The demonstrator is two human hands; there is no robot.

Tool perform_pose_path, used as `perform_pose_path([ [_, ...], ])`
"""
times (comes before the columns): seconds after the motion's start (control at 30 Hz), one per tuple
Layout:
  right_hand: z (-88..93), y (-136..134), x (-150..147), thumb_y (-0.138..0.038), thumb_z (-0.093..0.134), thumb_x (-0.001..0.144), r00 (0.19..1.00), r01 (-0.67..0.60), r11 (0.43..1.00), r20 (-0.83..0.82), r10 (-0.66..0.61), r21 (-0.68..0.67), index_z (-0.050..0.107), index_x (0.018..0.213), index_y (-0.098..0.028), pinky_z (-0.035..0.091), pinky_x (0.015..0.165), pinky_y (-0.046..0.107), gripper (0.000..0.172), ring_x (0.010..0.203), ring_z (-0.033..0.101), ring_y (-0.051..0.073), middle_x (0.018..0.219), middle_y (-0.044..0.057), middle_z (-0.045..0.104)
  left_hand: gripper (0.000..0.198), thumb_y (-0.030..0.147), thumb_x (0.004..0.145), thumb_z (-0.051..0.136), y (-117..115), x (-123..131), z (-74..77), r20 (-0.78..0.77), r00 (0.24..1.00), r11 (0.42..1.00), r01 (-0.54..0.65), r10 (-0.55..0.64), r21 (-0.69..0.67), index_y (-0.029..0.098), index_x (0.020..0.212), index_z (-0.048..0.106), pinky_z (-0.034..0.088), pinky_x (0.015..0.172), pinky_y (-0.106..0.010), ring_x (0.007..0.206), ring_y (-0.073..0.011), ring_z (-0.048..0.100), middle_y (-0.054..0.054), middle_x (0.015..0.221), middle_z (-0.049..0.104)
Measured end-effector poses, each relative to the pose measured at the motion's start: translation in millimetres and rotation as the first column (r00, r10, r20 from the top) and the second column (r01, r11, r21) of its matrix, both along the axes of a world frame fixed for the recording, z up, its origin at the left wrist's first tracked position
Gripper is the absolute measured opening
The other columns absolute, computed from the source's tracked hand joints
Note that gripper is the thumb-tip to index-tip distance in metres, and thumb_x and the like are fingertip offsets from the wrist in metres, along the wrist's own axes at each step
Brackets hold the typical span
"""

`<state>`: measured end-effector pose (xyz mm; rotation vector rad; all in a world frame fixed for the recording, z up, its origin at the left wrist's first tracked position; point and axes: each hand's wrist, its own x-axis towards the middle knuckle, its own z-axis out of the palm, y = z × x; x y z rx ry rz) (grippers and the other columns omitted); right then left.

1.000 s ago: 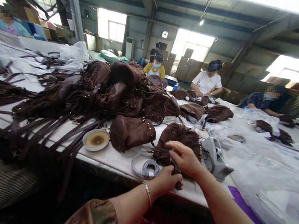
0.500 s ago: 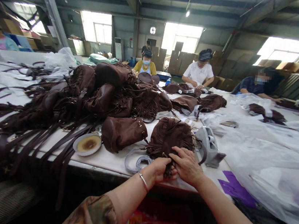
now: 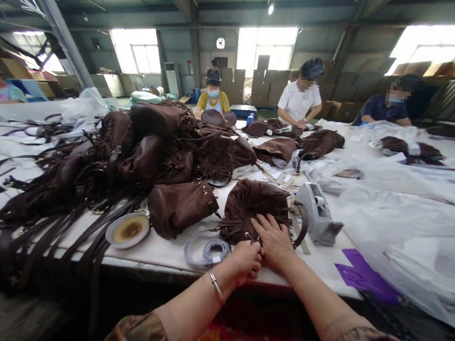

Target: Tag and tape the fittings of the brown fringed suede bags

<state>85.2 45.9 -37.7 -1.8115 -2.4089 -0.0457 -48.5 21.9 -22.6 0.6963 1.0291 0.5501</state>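
A brown fringed suede bag lies near the front edge of the white table. My right hand rests flat on the bag's near side, fingers stretched out. My left hand, with a bangle on the wrist, is closed just beside it, pinching something small and dark at the bag's lower edge that I cannot make out. A second brown bag lies on its side to the left.
A big heap of brown bags and straps fills the table's left. A small dish, a tape roll, a grey tape dispenser, purple paper and clear plastic sheets lie around. Several people work at the far side.
My hands moved forward from the table edge onto the bag. The right hand flattened on it, and the dark strip the left hand gripped no longer shows. The camera tilted down.
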Motion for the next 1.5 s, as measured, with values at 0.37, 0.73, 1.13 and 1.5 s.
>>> perform_pose_path([
  [0.37,1.8,-12.8,18.3,-0.024,0.058,0.079,0.952,-0.22,0.967,-0.189,0.242,0.126,0.048,0.145,-0.023,0.025,0.111,0.053,0.066,0.143,0.029,0.033,0.152,0.01,0.043,0.025,0.027,0.098,0.041,-0.7,-7.2,29.6,0.238,0.958,0.947,-0.081,0.16,-0.31,0.014,0.08,0.051,0.019,0.039,-0.012,0.037,-0.0011,0.029,0.01,0.057,0.033],
  [0.73,5.4,12.0,13.5,-0.035,0.056,0.081,0.744,-0.408,0.86,-0.435,0.507,0.305,0.065,0.128,-0.026,0.037,0.1,0.046,0.048,0.115,0.055,0.028,0.127,0.008,0.064,0.024,0.026,0.097,0.045,-7.6,-0.9,61.1,0.321,0.912,0.9,-0.102,0.254,-0.423,0.013,0.079,0.052,0.023,0.037,-0.01,0.039,-0.0028,0.038,0.006,0.057,0.041],
  [1.13,-1.1,5.2,3.0,-0.059,0.039,0.094,0.711,-0.353,0.859,-0.49,0.504,0.372,0.07,0.12,-0.033,0.033,0.101,0.047,0.048,0.12,0.046,0.029,0.134,0.007,0.057,0.022,0.02,0.096,0.039,-14.2,-5.4,55.3,0.359,0.91,0.897,-0.033,0.21,-0.442,0.012,0.08,0.051,0.018,0.037,-0.01,0.036,-0.0012,0.033,0.009,0.055,0.032],
  [1.5,0.5,14.7,3.4,-0.032,0.055,0.092,0.814,-0.341,0.846,-0.321,0.484,0.409,0.073,0.109,-0.027,0.03,0.098,0.046,0.026,0.12,0.048,0.029,0.118,0.005,0.07,0.012,0.021,0.091,0.048,-17.4,-3.4,48.6,0.254,0.949,0.941,-0.098,0.187,-0.325,0.014,0.082,0.051,0.015,0.039,-0.011,0.037,-0.001,0.03,0.009,0.058,0.034],
])
